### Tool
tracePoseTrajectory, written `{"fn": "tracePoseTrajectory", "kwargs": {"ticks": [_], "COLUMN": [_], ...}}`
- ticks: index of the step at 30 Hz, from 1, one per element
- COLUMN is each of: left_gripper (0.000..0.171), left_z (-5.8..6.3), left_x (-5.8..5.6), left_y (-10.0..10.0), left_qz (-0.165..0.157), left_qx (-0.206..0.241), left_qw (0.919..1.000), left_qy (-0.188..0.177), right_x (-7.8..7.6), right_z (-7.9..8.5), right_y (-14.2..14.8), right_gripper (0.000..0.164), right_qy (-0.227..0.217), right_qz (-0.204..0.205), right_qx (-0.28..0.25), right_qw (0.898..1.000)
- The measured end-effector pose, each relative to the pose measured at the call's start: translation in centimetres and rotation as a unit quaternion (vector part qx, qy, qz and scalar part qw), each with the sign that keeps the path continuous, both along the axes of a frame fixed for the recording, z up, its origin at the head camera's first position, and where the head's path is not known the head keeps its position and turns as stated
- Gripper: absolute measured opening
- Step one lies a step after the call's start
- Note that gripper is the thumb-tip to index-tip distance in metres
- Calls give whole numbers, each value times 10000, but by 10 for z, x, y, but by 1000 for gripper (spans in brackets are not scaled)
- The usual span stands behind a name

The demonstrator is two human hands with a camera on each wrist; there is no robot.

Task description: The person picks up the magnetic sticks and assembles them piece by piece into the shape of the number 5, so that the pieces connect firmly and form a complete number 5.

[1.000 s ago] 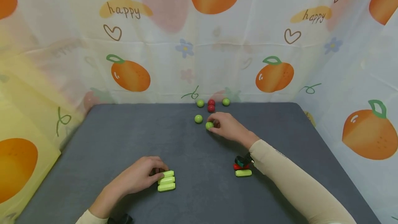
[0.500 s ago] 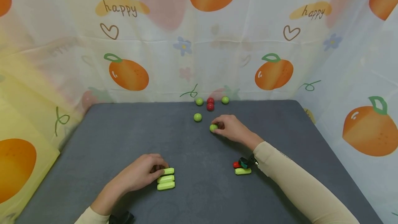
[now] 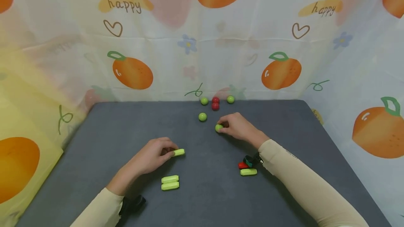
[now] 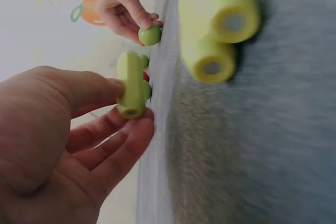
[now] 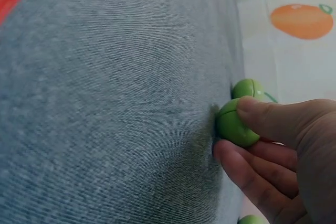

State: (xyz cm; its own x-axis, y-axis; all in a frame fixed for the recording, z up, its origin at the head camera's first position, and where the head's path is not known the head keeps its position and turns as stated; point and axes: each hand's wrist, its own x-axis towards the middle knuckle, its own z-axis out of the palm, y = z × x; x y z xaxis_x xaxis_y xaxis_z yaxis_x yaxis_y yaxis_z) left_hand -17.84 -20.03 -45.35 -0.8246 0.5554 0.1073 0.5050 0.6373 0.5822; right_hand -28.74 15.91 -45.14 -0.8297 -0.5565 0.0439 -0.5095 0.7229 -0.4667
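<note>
My left hand point(image 3: 154, 154) pinches a light-green magnetic rod point(image 4: 130, 85) between thumb and fingers, holding it above the table in the left wrist view. Two more light-green rods point(image 3: 170, 185) lie side by side just nearer to me; their ends show grey metal discs. Toward the back, my right hand point(image 3: 238, 126) grips a green ball point(image 5: 235, 124) with thumb and fingertips, at the table surface. A loose green ball point(image 3: 202, 117) sits left of it. Behind, two red balls point(image 3: 215, 106) touch, with a green ball point(image 3: 204, 101) on one side and another green ball point(image 3: 230, 99) on the other.
Under my right wrist lie a red rod point(image 3: 242, 165), partly hidden by the wrist strap, and a light-green rod point(image 3: 248, 172). The dark grey table point(image 3: 126, 122) ends at a fruit-printed curtain point(image 3: 170, 59) behind and at both sides.
My left hand has taken one rod from the row of three and moved it forward and slightly right. My right hand has drawn the green ball slightly rightward, away from the other balls.
</note>
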Motion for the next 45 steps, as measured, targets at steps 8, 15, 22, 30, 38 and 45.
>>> {"fn": "tracePoseTrajectory", "kwargs": {"ticks": [8, 15, 22, 30, 38, 45], "left_gripper": [15, 20, 21, 19, 17, 17], "left_z": [8, 9, 7, 9, 9, 8], "left_x": [-33, -48, -60, -76, -83, -93], "left_y": [26, 41, 50, 59, 66, 74], "left_qz": [446, 630, 695, 677, 722, 721], "left_qx": [-18, -39, -19, -116, -221, -271], "left_qw": [9988, 9980, 9976, 9976, 9971, 9969], "left_qy": [208, 76, 57, 60, -56, -145], "right_x": [-2, -2, -3, -3, -2, -1], "right_z": [1, 4, 5, 6, 5, 5], "right_y": [2, -1, -1, -2, -1, -1], "right_gripper": [27, 27, 26, 26, 28, 28], "right_qy": [-83, -52, -77, -119, -93, -137], "right_qz": [-5, 44, 49, 41, 52, 7], "right_qx": [67, 186, 175, 166, 95, 80], "right_qw": [9999, 9998, 9998, 9998, 9999, 9999]}}
